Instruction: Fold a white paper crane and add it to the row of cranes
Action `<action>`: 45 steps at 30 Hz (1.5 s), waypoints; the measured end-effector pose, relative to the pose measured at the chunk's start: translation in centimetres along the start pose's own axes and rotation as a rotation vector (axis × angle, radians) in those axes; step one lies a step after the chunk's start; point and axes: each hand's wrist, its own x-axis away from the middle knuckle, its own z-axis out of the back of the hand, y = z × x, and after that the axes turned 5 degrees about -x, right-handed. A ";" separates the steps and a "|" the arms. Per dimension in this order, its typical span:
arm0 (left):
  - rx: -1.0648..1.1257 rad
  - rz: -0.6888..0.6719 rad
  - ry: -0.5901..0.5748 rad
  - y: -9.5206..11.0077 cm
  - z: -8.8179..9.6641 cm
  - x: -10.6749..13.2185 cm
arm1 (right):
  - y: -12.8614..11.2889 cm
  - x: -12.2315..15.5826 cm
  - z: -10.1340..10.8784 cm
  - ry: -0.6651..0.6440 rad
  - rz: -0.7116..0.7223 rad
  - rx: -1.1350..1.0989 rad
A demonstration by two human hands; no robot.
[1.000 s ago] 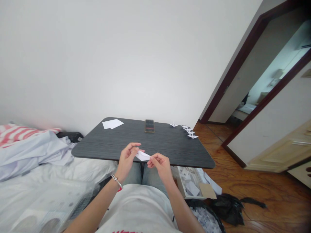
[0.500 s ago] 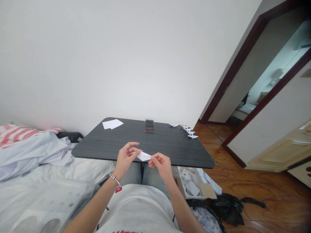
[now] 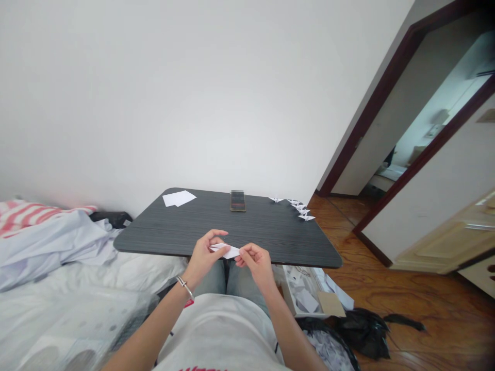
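A small piece of folded white paper (image 3: pixel 232 252) is held between both hands above the front edge of the dark table (image 3: pixel 185 232). My left hand (image 3: pixel 207 253) pinches its left part, with the thumb lying over the paper and the index finger stretched out beyond. At the right tip, my right hand (image 3: pixel 254 259) grips it between thumb and curled fingers. Several folded paper cranes (image 3: pixel 299 207) stand at the table's back right. White paper sheets (image 3: pixel 179 198) lie overlapping at its back left corner.
A phone (image 3: pixel 237 201) sits at the table's back middle, near the wall. Below the table on the right are a box of papers (image 3: pixel 305 296) and a black plastic bag (image 3: pixel 365 332). A bed with white bedding (image 3: pixel 143 270) is on the left.
My left hand has shifted slightly right along the folded paper, its thumb now further over it. My right hand keeps its hold on the right tip.
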 end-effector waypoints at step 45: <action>0.163 0.037 -0.089 0.9 -0.4 0.5 | -0.7 0.3 0.7 -0.063 0.343 0.209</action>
